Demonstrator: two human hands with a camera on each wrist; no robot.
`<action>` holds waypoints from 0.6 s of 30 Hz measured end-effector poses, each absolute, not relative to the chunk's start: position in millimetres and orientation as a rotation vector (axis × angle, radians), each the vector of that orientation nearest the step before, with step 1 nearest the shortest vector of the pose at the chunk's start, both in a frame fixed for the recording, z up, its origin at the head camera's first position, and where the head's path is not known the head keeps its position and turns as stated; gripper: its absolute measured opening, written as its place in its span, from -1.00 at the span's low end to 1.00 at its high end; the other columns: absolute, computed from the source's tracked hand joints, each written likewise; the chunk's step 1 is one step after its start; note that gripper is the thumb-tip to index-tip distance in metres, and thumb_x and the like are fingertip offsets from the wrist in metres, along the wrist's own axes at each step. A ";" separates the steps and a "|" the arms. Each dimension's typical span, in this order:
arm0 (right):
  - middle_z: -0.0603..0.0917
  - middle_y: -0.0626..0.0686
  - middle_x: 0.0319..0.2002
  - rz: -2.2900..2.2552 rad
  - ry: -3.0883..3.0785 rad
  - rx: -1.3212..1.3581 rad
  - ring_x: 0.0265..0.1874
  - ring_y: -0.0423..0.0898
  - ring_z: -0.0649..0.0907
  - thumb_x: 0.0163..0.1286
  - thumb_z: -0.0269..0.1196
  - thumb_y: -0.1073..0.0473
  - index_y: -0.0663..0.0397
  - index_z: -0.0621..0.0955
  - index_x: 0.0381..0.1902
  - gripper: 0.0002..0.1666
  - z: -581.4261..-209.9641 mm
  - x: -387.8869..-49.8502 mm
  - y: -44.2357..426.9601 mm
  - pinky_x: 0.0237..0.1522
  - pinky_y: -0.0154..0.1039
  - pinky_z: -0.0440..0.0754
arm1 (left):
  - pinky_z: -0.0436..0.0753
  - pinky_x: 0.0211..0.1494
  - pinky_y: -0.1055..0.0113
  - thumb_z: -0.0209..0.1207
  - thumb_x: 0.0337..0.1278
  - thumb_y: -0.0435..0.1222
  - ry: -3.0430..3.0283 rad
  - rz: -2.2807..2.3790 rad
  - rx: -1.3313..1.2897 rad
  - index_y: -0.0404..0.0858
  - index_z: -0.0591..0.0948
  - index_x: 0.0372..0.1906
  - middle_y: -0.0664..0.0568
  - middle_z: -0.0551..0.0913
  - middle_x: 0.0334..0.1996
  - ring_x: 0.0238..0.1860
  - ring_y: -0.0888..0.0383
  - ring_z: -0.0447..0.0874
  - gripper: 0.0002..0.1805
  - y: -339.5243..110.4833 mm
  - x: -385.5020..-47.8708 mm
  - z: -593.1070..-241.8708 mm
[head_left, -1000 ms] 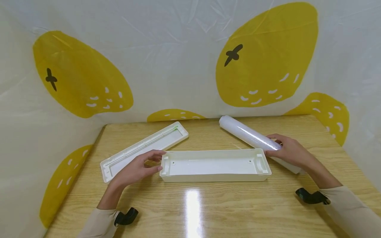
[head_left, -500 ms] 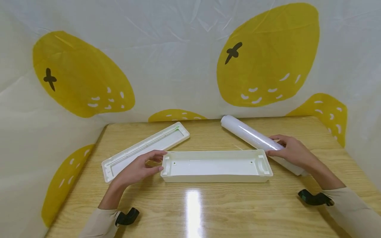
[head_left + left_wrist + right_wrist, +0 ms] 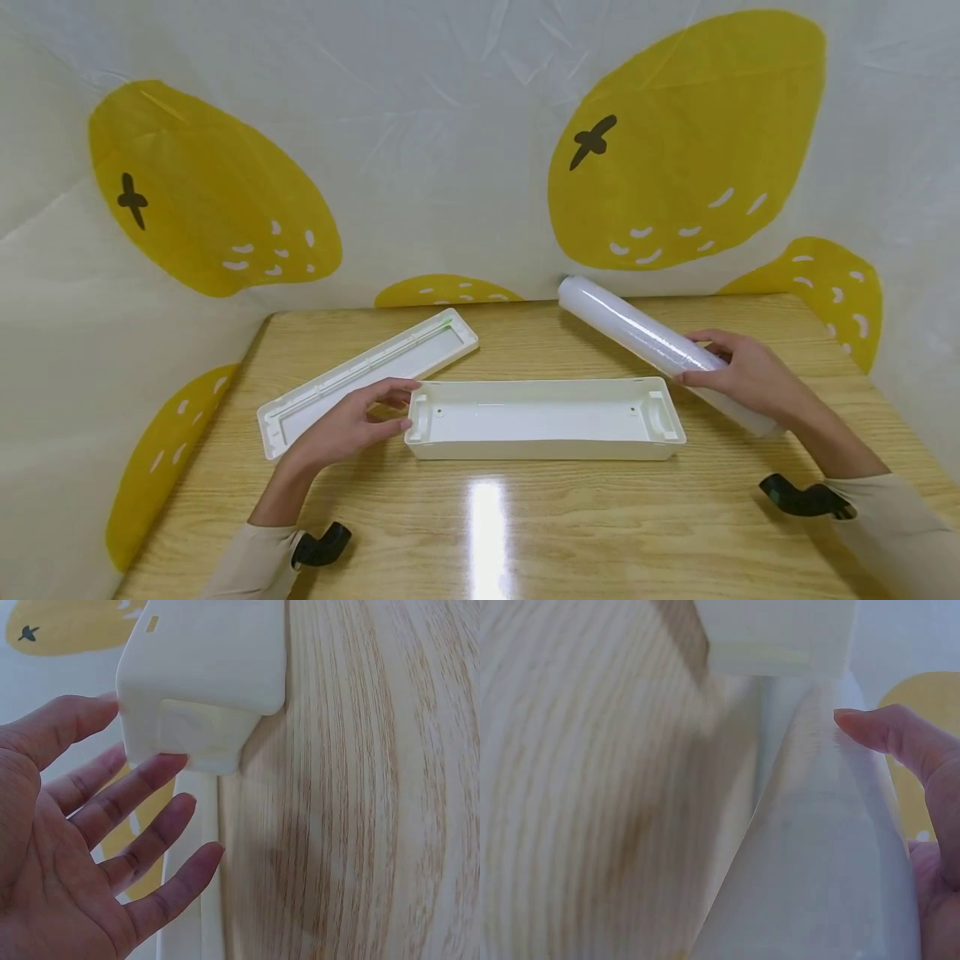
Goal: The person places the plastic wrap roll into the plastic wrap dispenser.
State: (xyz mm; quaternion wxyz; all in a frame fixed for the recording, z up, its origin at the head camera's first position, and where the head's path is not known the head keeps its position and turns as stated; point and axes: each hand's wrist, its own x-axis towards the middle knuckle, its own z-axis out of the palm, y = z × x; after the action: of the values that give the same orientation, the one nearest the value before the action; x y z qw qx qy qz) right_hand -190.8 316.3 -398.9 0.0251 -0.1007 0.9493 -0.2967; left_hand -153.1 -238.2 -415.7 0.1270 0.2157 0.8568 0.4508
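1. While the right hand (image 3: pixel 750 379) grips the shiny white roll (image 3: pixel 633 325), its thumb and fingers lie on either side of it, holding it near its closer end.
2. The roll slants beyond the right end of a long white box (image 3: pixel 543 451), which sits with its open top showing on the wood-grain surface (image 3: pixel 600 525).
3. The left hand (image 3: pixel 337 433) has its fingers spread wide, touching the box's left end.
4. Behind that hand, partly covered by it, a shallow white tray (image 3: pixel 408 357) lies diagonally, its framed side up.
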 end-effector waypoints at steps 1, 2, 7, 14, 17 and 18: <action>0.66 0.36 0.03 -0.919 2.938 -0.311 -0.19 0.09 0.60 0.25 0.45 -0.17 0.15 0.52 0.33 -0.18 -397.1 -190.3 316.2 -0.30 -0.19 0.49 | 0.55 0.24 -0.11 0.27 0.37 -0.14 2.491 1.311 0.631 -0.05 0.48 0.40 -0.01 0.59 0.21 0.24 -0.10 0.55 -0.46 -238.4 -153.3 -415.6; 0.66 0.36 0.03 -0.925 2.937 -0.316 -0.19 0.09 0.60 0.26 0.45 -0.16 0.15 0.52 0.33 -0.19 -395.4 -190.0 316.2 -0.30 -0.19 0.50 | 0.54 0.24 -0.12 0.27 0.37 -0.15 2.488 1.313 0.626 -0.06 0.48 0.40 -0.01 0.59 0.21 0.24 -0.09 0.55 -0.46 -238.4 -153.6 -415.6; 0.66 0.35 0.04 -0.931 2.961 -0.332 -0.16 0.12 0.60 0.26 0.46 -0.15 0.13 0.53 0.33 -0.20 -389.0 -188.1 315.0 -0.29 -0.19 0.50 | 0.53 0.25 -0.15 0.27 0.38 -0.17 2.483 1.317 0.631 -0.10 0.47 0.40 -0.05 0.59 0.21 0.25 -0.13 0.54 -0.45 -238.5 -155.1 -416.2; 0.68 0.27 0.01 -0.993 3.028 -0.364 -0.18 0.11 0.57 0.18 0.53 -0.13 0.06 0.56 0.31 -0.19 -379.4 -183.0 308.0 -0.33 -0.25 0.45 | 0.52 0.25 -0.19 0.28 0.37 -0.15 2.487 1.319 0.641 -0.08 0.48 0.40 -0.05 0.58 0.23 0.25 -0.13 0.53 -0.45 -238.1 -155.8 -416.0; 0.68 0.27 0.03 -1.013 3.049 -0.390 -0.19 0.11 0.57 0.14 0.56 -0.11 0.03 0.58 0.31 -0.19 -372.8 -181.7 303.9 -0.35 -0.28 0.45 | 0.52 0.24 -0.20 0.28 0.37 -0.15 2.488 1.322 0.649 -0.07 0.48 0.40 -0.03 0.58 0.23 0.24 -0.13 0.54 -0.45 -237.9 -156.3 -415.8; 0.68 0.27 0.04 -1.013 3.053 -0.398 -0.18 0.11 0.57 0.13 0.56 -0.10 0.03 0.58 0.31 -0.18 -370.3 -181.2 302.5 -0.36 -0.28 0.45 | 0.52 0.24 -0.20 0.27 0.38 -0.15 2.490 1.317 0.657 -0.07 0.47 0.40 -0.03 0.58 0.24 0.25 -0.14 0.53 -0.45 -238.0 -156.4 -415.8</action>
State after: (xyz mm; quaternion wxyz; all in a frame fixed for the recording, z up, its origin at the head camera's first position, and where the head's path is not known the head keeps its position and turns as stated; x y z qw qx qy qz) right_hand -181.2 302.5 -370.3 -0.0498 -0.1227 0.9408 -0.3120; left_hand -156.4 -238.0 -415.8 0.1241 0.2254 0.8542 0.4519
